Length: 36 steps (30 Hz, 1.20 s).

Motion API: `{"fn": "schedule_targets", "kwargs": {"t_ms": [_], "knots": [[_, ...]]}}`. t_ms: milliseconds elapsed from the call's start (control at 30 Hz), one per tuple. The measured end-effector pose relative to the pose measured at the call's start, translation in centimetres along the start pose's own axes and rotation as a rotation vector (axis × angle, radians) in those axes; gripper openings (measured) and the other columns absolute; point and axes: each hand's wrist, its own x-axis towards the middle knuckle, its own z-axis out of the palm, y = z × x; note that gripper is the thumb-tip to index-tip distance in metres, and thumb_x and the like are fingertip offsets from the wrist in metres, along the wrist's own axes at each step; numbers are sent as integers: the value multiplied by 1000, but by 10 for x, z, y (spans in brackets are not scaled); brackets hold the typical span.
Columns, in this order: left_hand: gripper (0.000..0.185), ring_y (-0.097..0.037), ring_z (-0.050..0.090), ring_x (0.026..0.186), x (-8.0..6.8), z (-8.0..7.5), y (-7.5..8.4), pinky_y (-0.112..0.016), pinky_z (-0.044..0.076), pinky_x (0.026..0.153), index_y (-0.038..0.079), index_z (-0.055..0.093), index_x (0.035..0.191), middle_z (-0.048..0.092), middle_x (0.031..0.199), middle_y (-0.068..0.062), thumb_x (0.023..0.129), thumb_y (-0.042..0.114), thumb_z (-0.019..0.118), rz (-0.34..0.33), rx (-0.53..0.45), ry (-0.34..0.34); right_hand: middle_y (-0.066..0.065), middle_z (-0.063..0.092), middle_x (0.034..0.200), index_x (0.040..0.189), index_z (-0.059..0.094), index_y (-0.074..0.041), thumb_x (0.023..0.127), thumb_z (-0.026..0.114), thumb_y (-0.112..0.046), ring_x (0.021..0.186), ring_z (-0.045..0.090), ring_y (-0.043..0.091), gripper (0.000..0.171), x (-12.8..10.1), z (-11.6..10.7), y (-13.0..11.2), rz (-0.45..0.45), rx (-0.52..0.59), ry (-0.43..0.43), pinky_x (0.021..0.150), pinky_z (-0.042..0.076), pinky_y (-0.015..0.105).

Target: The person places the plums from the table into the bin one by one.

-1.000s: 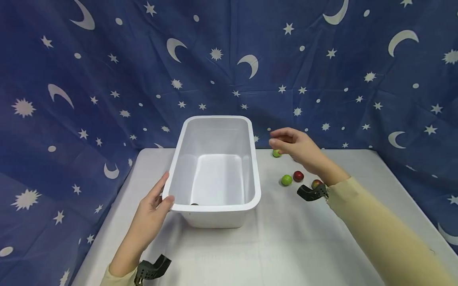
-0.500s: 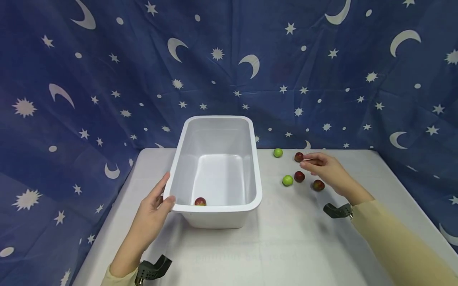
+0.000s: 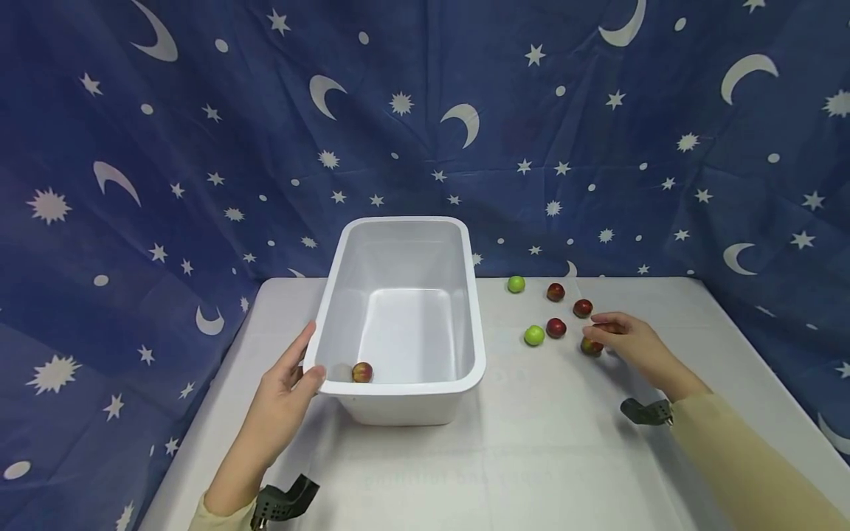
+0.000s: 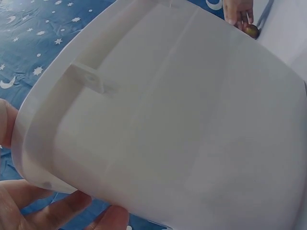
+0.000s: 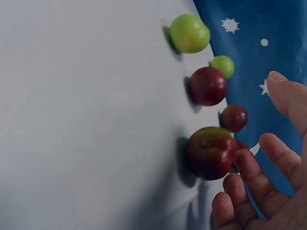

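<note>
White plastic rectangular tub [image 3: 401, 310] is steadied at its near-left corner by the left hand [image 3: 282, 402], thumb hooked over the rim, fingers pressed on the outer wall. One small red-yellow round fruit [image 3: 361, 372] lies inside, by the near wall. The right hand [image 3: 627, 343] is set by the nearest dark red round fruit [image 3: 590, 346] on the white cloth-covered counter [image 3: 531, 457]; its grip is spread, fingertips [image 5: 247, 163] just at the fruit, nothing pinched yet. Three more red fruits and two green ones lie just beyond.

Risks, as judged: the fruit could be nudged and rolled toward the counter edge by an unclosed grip; neighbours could be knocked; the light tub could be shifted if the rim is released.
</note>
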Motion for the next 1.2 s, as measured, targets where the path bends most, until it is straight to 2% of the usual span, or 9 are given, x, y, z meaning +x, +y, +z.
{"fn": "schedule_targets", "kwargs": {"t_ms": [133, 300, 500, 633, 700, 967, 1200], "knots": [[58, -30, 28, 138, 0, 0, 1, -28, 38, 97, 31, 25, 153, 22, 157, -5, 102, 15, 49, -21, -6, 9, 19, 50, 130, 144, 40, -7, 80, 64, -67, 114, 48, 34, 91, 0, 3, 7, 17, -30, -2, 89, 41, 47], [58, -28, 27, 139, 0, 1, 2, -27, 38, 96, 32, 25, 152, 22, 157, -4, 102, 14, 48, -32, -16, 7, 22, 53, 129, 142, 42, -4, 83, 65, -62, 110, 51, 34, 85, 0, 6, 12, 4, -80, -7, 82, 44, 40], [59, -30, 31, 137, 0, 1, 2, -23, 42, 92, 29, 26, 153, 24, 156, -4, 101, 12, 48, -30, -11, 14, 23, 53, 129, 140, 43, -1, 84, 68, -55, 114, 49, 35, 82, 1, 8, 17, -13, -84, -19, 84, 44, 41], [59, -30, 31, 137, 0, 1, 1, -20, 41, 92, 23, 26, 154, 25, 156, -4, 101, 12, 48, -24, -12, 17, 22, 51, 129, 140, 43, 0, 85, 68, -53, 114, 47, 35, 81, 1, 9, 18, -5, -78, -30, 86, 44, 43], [59, -29, 31, 137, 0, 1, 1, -20, 40, 93, 24, 26, 154, 25, 156, -4, 101, 12, 49, -22, -13, 16, 22, 50, 129, 140, 43, 1, 85, 68, -53, 113, 47, 35, 80, 2, 9, 18, 2, -82, -35, 87, 44, 43], [59, -31, 32, 136, 0, 0, 0, -29, 41, 94, 27, 26, 154, 25, 156, -4, 101, 13, 49, -21, -6, 22, 22, 50, 126, 136, 46, 0, 84, 69, -54, 109, 47, 34, 78, 1, 10, 19, 12, -100, -40, 86, 44, 42], [59, -32, 32, 136, -1, 1, -1, -38, 39, 96, 28, 26, 153, 24, 156, -5, 101, 13, 49, -11, -1, 23, 18, 54, 117, 132, 49, 1, 87, 67, -52, 100, 50, 30, 71, 2, 8, 13, 31, -134, -34, 76, 45, 35]]}}
